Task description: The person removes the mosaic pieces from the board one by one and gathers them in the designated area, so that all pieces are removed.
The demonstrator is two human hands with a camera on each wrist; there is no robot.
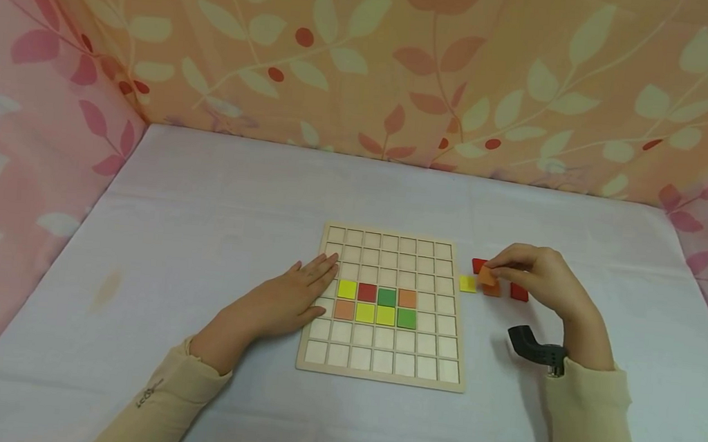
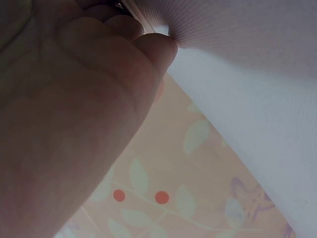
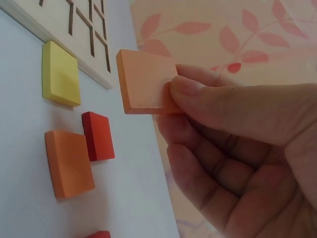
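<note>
My right hand [image 1: 539,277] pinches an orange square tile [image 3: 148,82] between thumb and fingers, held up off the table just right of the board. Beneath it lie another orange tile [image 3: 69,163], a yellow tile [image 3: 60,74] and a red tile [image 3: 99,136]. A second red tile [image 1: 520,292] lies under the hand. My left hand [image 1: 288,299] rests on the left edge of the wooden grid board [image 1: 379,376], fingers extended. Two rows of tiles fill cells near the board's middle, among them a red tile [image 1: 367,293] and a dark green tile [image 1: 387,297].
A white cloth [image 1: 206,195] covers the table. Floral curtains [image 1: 366,62] stand along the back and both sides. A black curved device [image 1: 531,346] sticks out from the right wrist.
</note>
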